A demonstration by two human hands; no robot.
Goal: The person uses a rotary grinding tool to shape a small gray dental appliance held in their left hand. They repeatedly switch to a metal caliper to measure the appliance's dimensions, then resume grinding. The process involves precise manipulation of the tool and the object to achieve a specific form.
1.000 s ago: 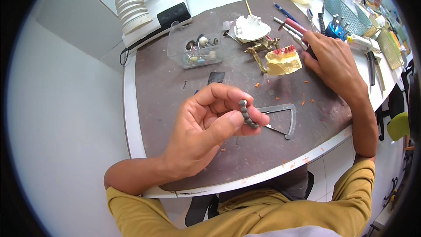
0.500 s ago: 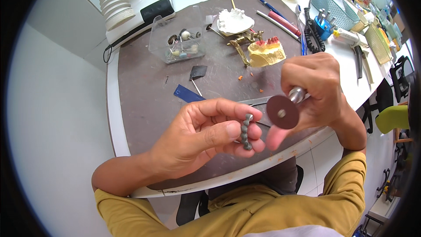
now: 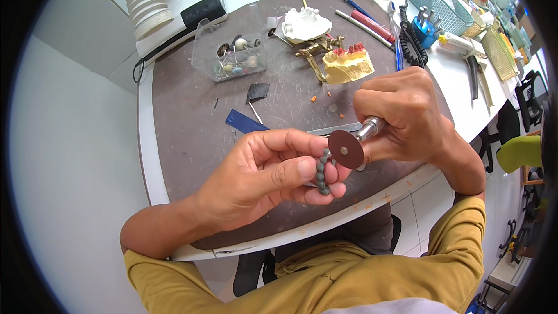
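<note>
Pinched between the thumb and fingers of my left hand (image 3: pixel 256 177) is a grey dental bridge (image 3: pixel 321 179), a short row of joined tooth-shaped lumps held nearly upright. My right hand (image 3: pixel 407 110) is wrapped round a metal rotary handpiece (image 3: pixel 371 128). A round, dark red-brown cutting disc (image 3: pixel 345 146) sits on its tip, the flat face turned toward me. The disc's left edge is right beside the upper end of the bridge; whether they touch I cannot tell. Both hands are close together over the table's near edge, and the right fingertips are partly hidden behind the disc.
Beyond my hands are a yellow dental model (image 3: pixel 349 68) with red teeth, a white plaster model (image 3: pixel 306 25) on a brass articulator (image 3: pixel 312 63), and a clear box (image 3: pixel 229 70) of polishing bits. A blue strip (image 3: pixel 246 122) lies left; a ribbed hose (image 3: pixel 145 3) stands back left.
My right hand has brought the handpiece and disc left and slightly up, against or close to the bridge. The left hand keeps its pinch, with the bridge turned slightly.
</note>
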